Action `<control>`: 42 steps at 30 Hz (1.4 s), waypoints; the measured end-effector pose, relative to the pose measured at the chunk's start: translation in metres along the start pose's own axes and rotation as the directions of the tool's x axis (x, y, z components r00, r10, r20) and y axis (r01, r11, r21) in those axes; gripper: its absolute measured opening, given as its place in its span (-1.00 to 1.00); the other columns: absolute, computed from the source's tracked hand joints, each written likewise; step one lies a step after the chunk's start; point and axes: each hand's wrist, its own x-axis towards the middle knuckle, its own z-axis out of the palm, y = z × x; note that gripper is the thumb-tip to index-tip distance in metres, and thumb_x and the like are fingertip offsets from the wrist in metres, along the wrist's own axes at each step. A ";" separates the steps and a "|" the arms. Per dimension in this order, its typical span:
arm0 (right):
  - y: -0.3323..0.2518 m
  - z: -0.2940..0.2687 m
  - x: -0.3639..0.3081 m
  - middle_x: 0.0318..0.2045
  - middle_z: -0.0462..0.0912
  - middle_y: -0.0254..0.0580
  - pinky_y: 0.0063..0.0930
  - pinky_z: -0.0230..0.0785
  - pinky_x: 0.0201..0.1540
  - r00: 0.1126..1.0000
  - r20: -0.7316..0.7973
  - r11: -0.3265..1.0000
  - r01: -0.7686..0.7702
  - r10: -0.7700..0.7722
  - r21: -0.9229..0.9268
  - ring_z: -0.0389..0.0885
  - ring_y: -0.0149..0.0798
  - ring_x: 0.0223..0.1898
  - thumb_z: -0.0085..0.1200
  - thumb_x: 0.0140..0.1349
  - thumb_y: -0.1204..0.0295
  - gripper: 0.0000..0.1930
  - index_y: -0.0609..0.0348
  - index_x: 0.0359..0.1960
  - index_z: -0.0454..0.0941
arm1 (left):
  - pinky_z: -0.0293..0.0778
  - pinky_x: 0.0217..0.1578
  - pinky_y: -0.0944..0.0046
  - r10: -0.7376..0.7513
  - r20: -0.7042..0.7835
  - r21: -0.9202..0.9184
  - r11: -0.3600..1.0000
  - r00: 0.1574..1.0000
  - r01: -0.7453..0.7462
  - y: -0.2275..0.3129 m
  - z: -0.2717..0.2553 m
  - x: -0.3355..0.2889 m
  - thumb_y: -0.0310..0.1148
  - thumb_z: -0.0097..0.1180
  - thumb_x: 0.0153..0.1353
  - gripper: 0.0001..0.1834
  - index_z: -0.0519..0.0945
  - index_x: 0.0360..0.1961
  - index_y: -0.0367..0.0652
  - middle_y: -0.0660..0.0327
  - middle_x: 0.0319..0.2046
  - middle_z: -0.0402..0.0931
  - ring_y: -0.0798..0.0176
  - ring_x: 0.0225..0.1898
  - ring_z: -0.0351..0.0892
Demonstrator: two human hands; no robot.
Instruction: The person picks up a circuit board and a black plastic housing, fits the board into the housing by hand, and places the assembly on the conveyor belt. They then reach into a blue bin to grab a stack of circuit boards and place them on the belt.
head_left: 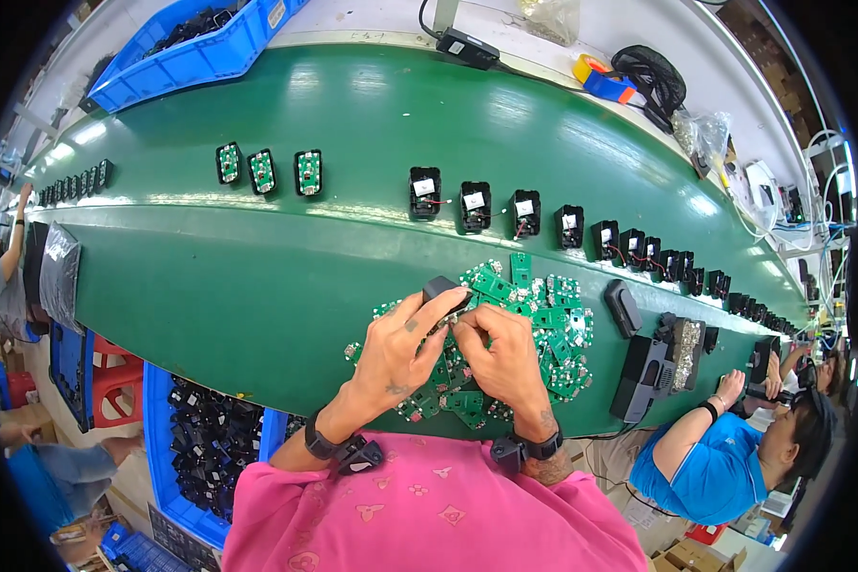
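Hands [453,348] pinch 1 black casing [441,289] above green boards [553,329].

Bright overhead glare, strong fisheye bending, edges perhaps soft.

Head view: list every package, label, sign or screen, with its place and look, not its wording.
White labels: small rectangles on the black housings lined along the belt's middle.
Clear plastic bag: crumpled, at the belt's far right edge.
Second clear bag: top centre, contents unclear.
Blue bin: top left, holding black parts, pale sticker on its end.
Cardboard boxes: brown, bottom right.
No screens or signs can be made out.
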 end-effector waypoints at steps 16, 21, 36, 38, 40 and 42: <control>0.001 0.011 -0.010 -0.52 0.65 0.01 -0.18 0.48 -0.43 0.969 -0.235 0.981 -0.036 0.081 0.190 0.67 0.04 -0.47 0.16 0.26 0.32 -0.76 0.30 -0.35 0.56 | 0.68 -0.17 0.30 -0.396 0.143 -0.503 0.760 0.907 0.412 -0.004 0.002 -0.001 -0.71 0.19 0.15 -0.33 0.29 0.30 -0.33 0.02 0.00 0.51 0.20 -0.08 0.61; 0.000 0.012 -0.011 -0.54 0.60 -0.01 -0.19 0.41 -0.46 0.919 -0.379 0.921 0.240 -0.112 0.308 0.60 0.03 -0.52 0.15 0.27 0.37 -0.80 0.31 -0.35 0.56 | 0.61 -0.17 0.35 -0.336 0.114 -0.422 0.836 0.935 0.352 -0.002 0.013 -0.003 -0.75 0.13 0.16 -0.36 0.33 0.30 -0.32 -0.04 0.10 0.46 0.25 -0.04 0.60; 0.004 -0.004 -0.016 -0.61 0.56 -0.08 -0.33 0.31 -0.52 0.993 -0.119 0.958 0.031 0.003 0.284 0.53 -0.18 -0.60 0.18 0.28 0.40 -0.77 0.28 -0.49 0.59 | 0.43 -0.45 0.41 -0.105 -0.058 -0.009 0.994 0.993 0.105 0.000 0.021 0.006 -0.77 -0.08 0.04 -0.36 0.58 0.18 -0.13 0.05 0.01 0.62 0.34 -0.20 0.63; 0.002 -0.005 -0.016 -0.63 0.53 -0.10 -0.33 0.29 -0.53 0.994 -0.105 0.963 -0.008 0.037 0.269 0.50 -0.19 -0.62 0.17 0.29 0.41 -0.77 0.30 -0.49 0.58 | 0.37 -0.52 0.41 -0.136 -0.066 -0.024 0.991 0.989 0.135 -0.001 0.024 0.003 -0.79 -0.10 0.04 -0.33 0.56 0.21 -0.13 0.07 -0.13 0.66 0.42 -0.47 0.51; 0.002 -0.004 -0.013 -0.69 0.44 -0.13 -0.31 0.18 -0.57 0.992 -0.120 0.979 -0.020 0.046 0.204 0.36 -0.25 -0.68 0.16 0.30 0.41 -0.72 0.34 -0.53 0.53 | 0.36 -0.54 0.42 -0.193 -0.078 -0.048 0.981 0.978 0.190 -0.002 0.018 0.001 -0.79 -0.09 0.04 -0.33 0.55 0.22 -0.13 0.07 -0.19 0.67 0.46 -0.55 0.45; 0.000 -0.002 -0.009 -0.69 0.43 -0.09 -0.27 0.20 -0.57 0.993 -0.099 0.980 -0.038 0.059 0.197 0.39 -0.18 -0.66 0.15 0.31 0.41 -0.71 0.33 -0.54 0.51 | 0.57 -0.28 0.46 -0.357 0.007 -0.080 0.931 0.934 0.356 0.007 0.009 0.004 -0.77 -0.07 0.11 -0.38 0.49 0.25 -0.24 0.08 -0.06 0.63 0.48 -0.26 0.61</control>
